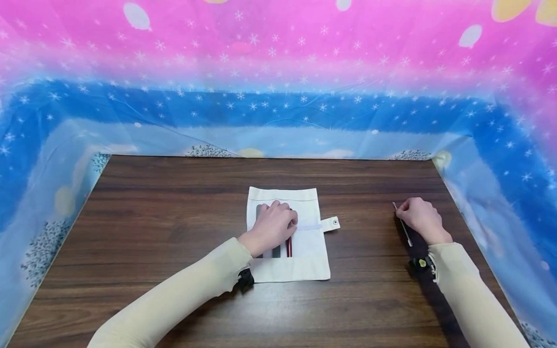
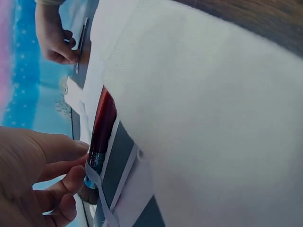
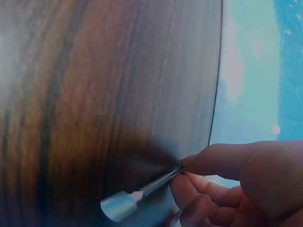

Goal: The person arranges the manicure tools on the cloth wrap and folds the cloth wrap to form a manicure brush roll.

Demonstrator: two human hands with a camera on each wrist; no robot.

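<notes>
A white fabric roll-up pouch lies spread on the table, with an elastic band across it. My left hand is over the pouch, its thumb and fingers pinching the elastic band beside a brush with a dark red handle and dark bristles. The brush's handle end sits in the pouch's lower pocket. Far to the right, my right hand pinches a thin silver cuticle pusher by its shaft, close over the table. Its broad flat end and knurled grip show in the right wrist view.
Flat grey pieces stand in the pouch left of the brush. A closure tab with a snap sticks out from the pouch's right side. The dark wooden table is bordered by a printed pink and blue curtain.
</notes>
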